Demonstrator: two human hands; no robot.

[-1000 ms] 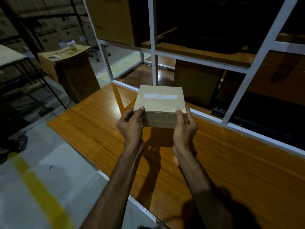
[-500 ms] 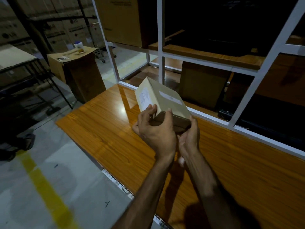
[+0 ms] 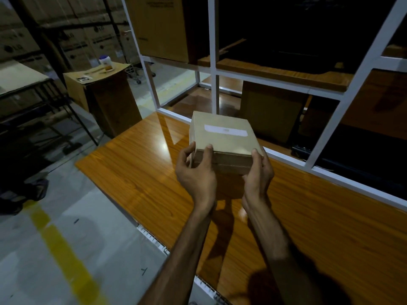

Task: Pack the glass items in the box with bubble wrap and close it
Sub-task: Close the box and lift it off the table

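Observation:
A small closed cardboard box [image 3: 222, 137] with a white strip of tape across its lid is held in the air above the wooden table [image 3: 136, 172]. My left hand [image 3: 196, 170] grips its near left corner, thumb on the top edge and fingers along the side. My right hand [image 3: 256, 175] holds the near right corner, thumb on the lid edge and fingers under the box. The lid faces up, roughly level. No glass items or bubble wrap are in view.
A white metal shelf frame [image 3: 212, 62] stands behind the table with large cartons [image 3: 163, 27] on its boards. To the left stands a tall carton [image 3: 105, 95] with a white jar [image 3: 104, 62] on top. A yellow line [image 3: 63, 245] runs along the grey floor.
The box was held level, then tipped onto its side with my left hand across its near face. Now it is level again with a hand at each near corner.

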